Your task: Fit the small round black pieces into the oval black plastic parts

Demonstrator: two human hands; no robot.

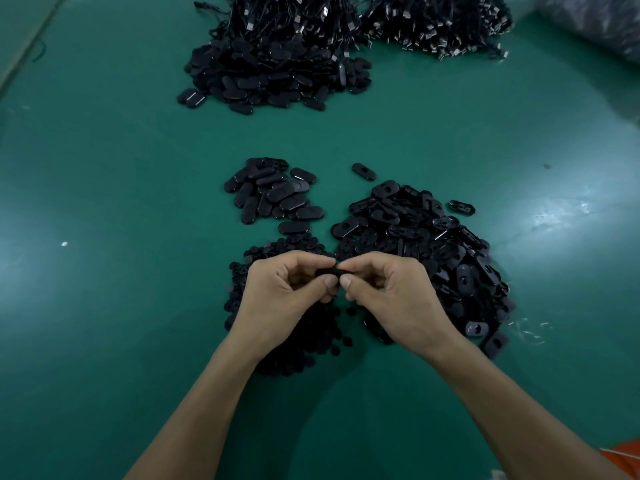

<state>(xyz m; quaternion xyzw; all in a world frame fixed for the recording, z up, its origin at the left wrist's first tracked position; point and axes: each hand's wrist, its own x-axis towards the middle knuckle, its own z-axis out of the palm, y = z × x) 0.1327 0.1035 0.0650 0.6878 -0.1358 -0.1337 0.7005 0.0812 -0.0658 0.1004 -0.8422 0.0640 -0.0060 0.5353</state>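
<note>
My left hand [284,299] and my right hand [394,299] meet at the middle, both pinching one oval black plastic part [329,273] between thumbs and forefingers. Fingers hide most of it, and I cannot tell whether a round piece sits in it. Beneath my left hand spreads a heap of small round black pieces [304,344]. To the right lies a big pile of open oval parts with holes [426,244]. Beyond my hands, a smaller group of oval parts [273,195] lies smooth side up.
A green table [121,202] carries everything. At the far edge stand a large mound of oval parts with cables [277,64] and a bundle of cables with metal plugs [440,26]. One loose oval part [363,171] lies apart. Plastic bag at the top right corner [599,19].
</note>
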